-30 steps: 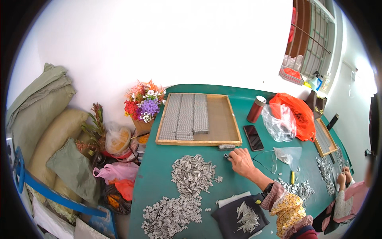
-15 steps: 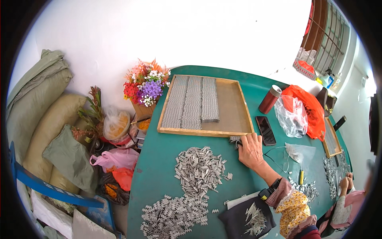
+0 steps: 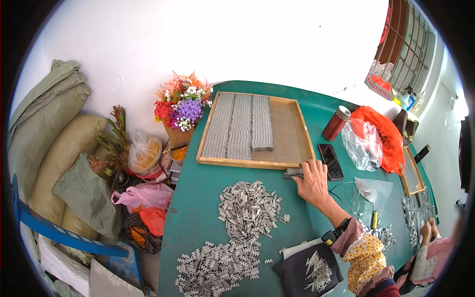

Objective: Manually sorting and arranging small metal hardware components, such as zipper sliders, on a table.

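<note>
My right hand point(image 3: 314, 184) is at the front right corner of a wood-framed tray point(image 3: 237, 162). Its thumb and fingers are closed round the right end of a short block of small grey metal pieces point(image 3: 292, 173), which lies just below the tray's front edge; the palm hides part of it. Inside the tray, rows of the same grey pieces point(image 3: 237, 126) fill the left and middle, and bare brown base shows on the right. Nearer me lie a heap of narrow metal pieces point(image 3: 250, 208) and a heap of flat notched ones point(image 3: 217, 267). My left hand is out of view.
Beside my hand lie a phone point(image 3: 331, 162) and glasses point(image 3: 354, 198); a red flask point(image 3: 336, 123) and plastic bags point(image 3: 381, 136) stand beyond. Thin metal pins point(image 3: 318, 271) rest on a dark cloth point(image 3: 287, 272). At far right, another person's hands point(image 3: 428, 228) are near more pieces.
My right hand has shifted slightly up toward the tray's corner, and its fingers have moved. More of the small block now shows, lying flatter along the tray's front edge.
</note>
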A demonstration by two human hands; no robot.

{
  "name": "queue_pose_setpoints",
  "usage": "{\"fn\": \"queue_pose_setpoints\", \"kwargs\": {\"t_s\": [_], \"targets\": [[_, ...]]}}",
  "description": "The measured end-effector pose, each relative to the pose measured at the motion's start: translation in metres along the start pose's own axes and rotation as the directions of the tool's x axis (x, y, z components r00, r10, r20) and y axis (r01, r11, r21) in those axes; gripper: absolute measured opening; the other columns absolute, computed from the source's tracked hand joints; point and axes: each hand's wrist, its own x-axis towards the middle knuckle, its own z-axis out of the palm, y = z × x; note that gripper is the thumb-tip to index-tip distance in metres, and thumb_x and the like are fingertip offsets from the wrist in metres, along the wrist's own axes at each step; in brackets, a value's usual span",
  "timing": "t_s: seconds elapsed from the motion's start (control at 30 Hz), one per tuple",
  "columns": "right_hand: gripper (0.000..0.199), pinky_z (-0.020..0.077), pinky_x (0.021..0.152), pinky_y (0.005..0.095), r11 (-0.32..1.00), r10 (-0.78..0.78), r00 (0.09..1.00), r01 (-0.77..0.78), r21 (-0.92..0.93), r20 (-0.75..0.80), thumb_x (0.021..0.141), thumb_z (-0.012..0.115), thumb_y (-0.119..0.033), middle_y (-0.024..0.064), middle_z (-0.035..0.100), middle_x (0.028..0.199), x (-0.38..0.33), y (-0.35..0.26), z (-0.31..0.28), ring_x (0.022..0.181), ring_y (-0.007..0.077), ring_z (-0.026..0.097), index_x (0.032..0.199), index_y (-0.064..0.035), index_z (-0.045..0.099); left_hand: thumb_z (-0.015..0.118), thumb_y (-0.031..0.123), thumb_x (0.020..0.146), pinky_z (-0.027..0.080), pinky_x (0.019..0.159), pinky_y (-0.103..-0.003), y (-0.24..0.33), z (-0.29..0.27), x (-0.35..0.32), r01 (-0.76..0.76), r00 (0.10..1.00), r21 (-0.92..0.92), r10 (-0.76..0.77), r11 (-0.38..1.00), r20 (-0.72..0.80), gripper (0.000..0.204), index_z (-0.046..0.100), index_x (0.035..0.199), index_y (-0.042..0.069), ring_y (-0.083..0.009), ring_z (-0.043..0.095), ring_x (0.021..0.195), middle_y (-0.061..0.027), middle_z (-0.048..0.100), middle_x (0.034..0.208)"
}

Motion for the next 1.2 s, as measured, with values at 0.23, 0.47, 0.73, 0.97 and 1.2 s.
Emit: {"fn": "queue_pose_setpoints", "kwargs": {"t_s": [0.23, 0.47, 0.73, 0.97, 1.2], "targets": [[0.060, 0.0359, 0.084, 0.0434, 0.999, 0.020, 1.000, -0.019, -0.043, 0.017, 0.069, 0.079, -0.019, 0.0152, 0.051, 0.118, -0.005, 0.017, -0.002, 0.105, 0.0320, 0.049, 0.120, -0.0024, 0.053, 0.063, -0.009, 0.086, 0.052, 0.057, -0.029, 0.000, 0.001, 0.001, -0.008, 1.000, -0.003, 0.008, 1.000, -0.004, 0.016, 0.062, 0.101, -0.002, -0.0202, 0.064, 0.061, -0.0152, 0.067, 0.089], [0.061, 0.0360, 0.086, 0.0441, 1.000, 0.012, 1.000, -0.012, 0.007, 0.023, 0.070, 0.080, -0.023, 0.0158, 0.050, 0.120, -0.003, 0.002, -0.001, 0.106, 0.0335, 0.048, 0.120, -0.0024, 0.052, 0.063, -0.008, 0.086, 0.052, 0.056, -0.030, -0.001, -0.001, 0.000, -0.013, 1.000, 0.008, 0.013, 1.000, -0.006, 0.018, 0.062, 0.103, -0.001, -0.0205, 0.064, 0.062, -0.0149, 0.067, 0.088], [0.059, 0.0361, 0.085, 0.0441, 0.999, 0.030, 0.999, -0.029, -0.037, 0.021, 0.072, 0.079, -0.023, 0.0150, 0.050, 0.121, 0.004, 0.008, 0.005, 0.105, 0.0330, 0.048, 0.121, -0.0047, 0.052, 0.063, -0.006, 0.087, 0.052, 0.057, -0.030, 0.006, -0.001, 0.008, -0.043, 0.998, 0.003, 0.043, 0.999, -0.045, 0.014, 0.062, 0.100, -0.001, -0.0215, 0.064, 0.062, -0.0146, 0.066, 0.084], [0.060, 0.0361, 0.085, 0.0440, 0.999, 0.038, 0.999, -0.037, -0.028, 0.038, 0.072, 0.080, -0.023, 0.0149, 0.049, 0.120, 0.004, 0.003, 0.000, 0.106, 0.0327, 0.048, 0.122, -0.0044, 0.052, 0.063, -0.006, 0.087, 0.051, 0.057, -0.030, 0.003, -0.001, 0.002, 0.100, 0.995, -0.086, -0.101, 0.991, -0.002, 0.010, 0.063, 0.096, -0.002, -0.0219, 0.064, 0.062, -0.0149, 0.065, 0.084], [0.062, 0.0366, 0.085, 0.0442, 0.997, 0.041, 0.998, -0.037, -0.071, 0.046, 0.072, 0.081, -0.026, 0.0154, 0.049, 0.121, 0.003, 0.009, 0.004, 0.107, 0.0330, 0.048, 0.122, -0.0045, 0.052, 0.062, -0.005, 0.088, 0.051, 0.057, -0.031, 0.005, -0.003, 0.003, 0.051, 0.999, -0.075, -0.052, 0.996, 0.000, 0.011, 0.063, 0.097, -0.001, -0.0230, 0.064, 0.062, -0.0149, 0.066, 0.085]]}}
